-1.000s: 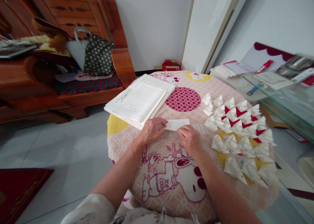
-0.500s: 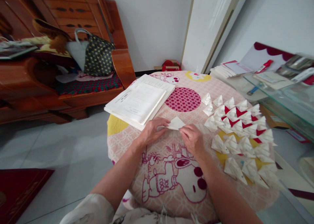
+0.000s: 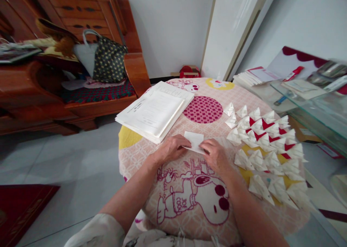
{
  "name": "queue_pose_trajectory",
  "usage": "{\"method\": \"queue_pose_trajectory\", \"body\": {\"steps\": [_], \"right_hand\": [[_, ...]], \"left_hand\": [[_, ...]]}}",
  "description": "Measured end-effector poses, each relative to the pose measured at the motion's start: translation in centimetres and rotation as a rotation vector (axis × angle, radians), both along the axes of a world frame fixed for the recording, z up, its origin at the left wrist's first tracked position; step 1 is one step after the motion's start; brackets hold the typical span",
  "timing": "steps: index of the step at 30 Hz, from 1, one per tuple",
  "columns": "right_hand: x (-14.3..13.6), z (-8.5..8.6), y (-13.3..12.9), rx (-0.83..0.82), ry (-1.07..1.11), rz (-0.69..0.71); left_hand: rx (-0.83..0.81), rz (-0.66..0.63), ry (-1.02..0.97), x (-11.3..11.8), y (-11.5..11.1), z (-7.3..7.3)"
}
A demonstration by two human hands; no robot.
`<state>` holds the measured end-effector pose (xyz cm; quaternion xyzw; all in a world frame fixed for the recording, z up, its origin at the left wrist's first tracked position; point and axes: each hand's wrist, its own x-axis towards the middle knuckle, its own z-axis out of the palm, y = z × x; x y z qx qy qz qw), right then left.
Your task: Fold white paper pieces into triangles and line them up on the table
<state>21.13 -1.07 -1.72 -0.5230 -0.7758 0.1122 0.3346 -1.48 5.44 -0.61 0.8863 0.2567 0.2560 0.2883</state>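
Note:
A small folded white paper (image 3: 194, 140) lies between my hands on the round table's patterned cloth (image 3: 173, 189). My left hand (image 3: 173, 147) pinches its left edge, fingers pressed together. At the paper's lower right corner, my right hand (image 3: 213, 151) holds it with closed fingers. Beyond my left hand is a stack of white printed sheets (image 3: 154, 111). To the right of my right hand stand several rows of folded white paper pieces (image 3: 265, 140), their tips pointing up.
A wooden bench (image 3: 100, 104) with a dark patterned bag (image 3: 110, 61) is at the left. Close to the table's right side are a glass shelf (image 3: 311, 99) and a side surface with papers and a red pen (image 3: 294, 73). A red box (image 3: 189, 72) sits behind the table.
The paper between my hands now shows a roughly rectangular outline instead of a pointed one. Both hands have shifted slightly toward me.

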Motion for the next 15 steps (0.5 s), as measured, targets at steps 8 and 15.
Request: {"method": "queue_pose_trajectory", "body": {"steps": [8,15], "right_hand": [[0.2,1.1,0.0,-0.37,0.307,-0.153],[-0.7,-0.4,1.1,-0.426,0.631,-0.292]], "left_hand": [[-0.194,0.196,0.08,0.3,-0.2,0.8],[-0.236,0.465,0.091,1.7,0.3,0.6]]}}
